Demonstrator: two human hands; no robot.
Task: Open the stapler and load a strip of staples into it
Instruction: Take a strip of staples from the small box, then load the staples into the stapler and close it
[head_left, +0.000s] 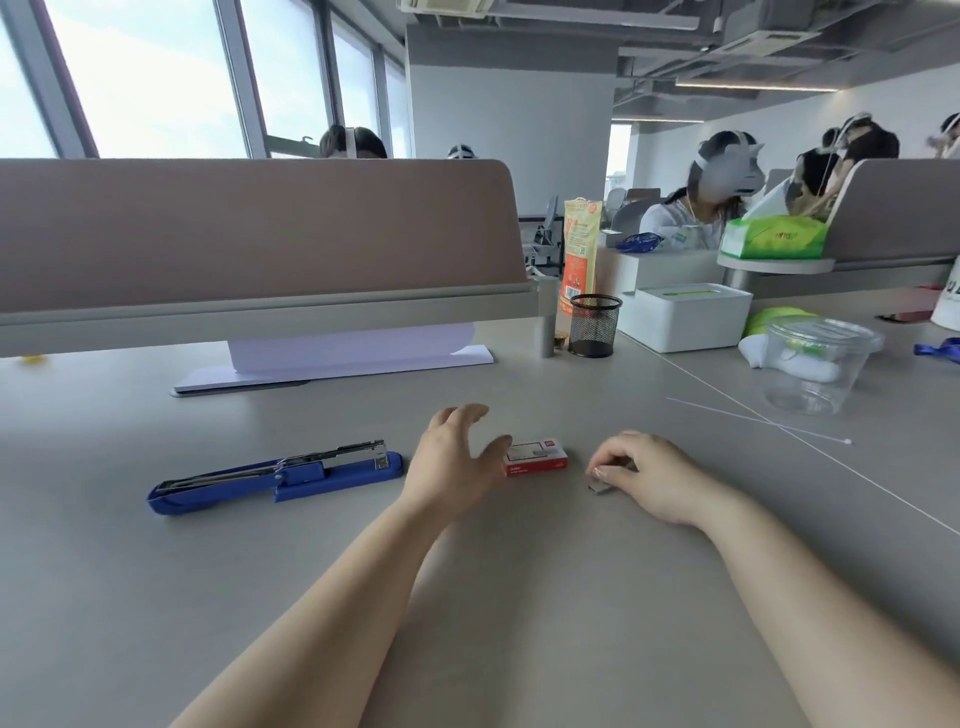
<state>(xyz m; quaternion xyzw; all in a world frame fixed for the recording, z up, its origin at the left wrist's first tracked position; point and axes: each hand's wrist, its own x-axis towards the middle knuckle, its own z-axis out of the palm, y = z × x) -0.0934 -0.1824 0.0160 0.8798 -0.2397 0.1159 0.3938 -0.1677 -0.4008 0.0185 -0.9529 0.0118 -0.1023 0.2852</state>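
A blue stapler (275, 475) lies flat and unfolded on the grey desk (519, 597), its metal staple channel facing up. To its right my left hand (454, 462) hovers with fingers spread, its thumb close to a small red staple box (537, 457). Right of the box my right hand (654, 475) rests on the desk, its fingertips pinched on a short grey strip of staples (601, 486) whose end sticks out below the fingers.
A brown partition (260, 234) with a white stand runs along the back of the desk. A black mesh pen cup (594, 325), a white box (685, 314) and a clear plastic tub (815, 366) stand at the back right. Other people sit beyond.
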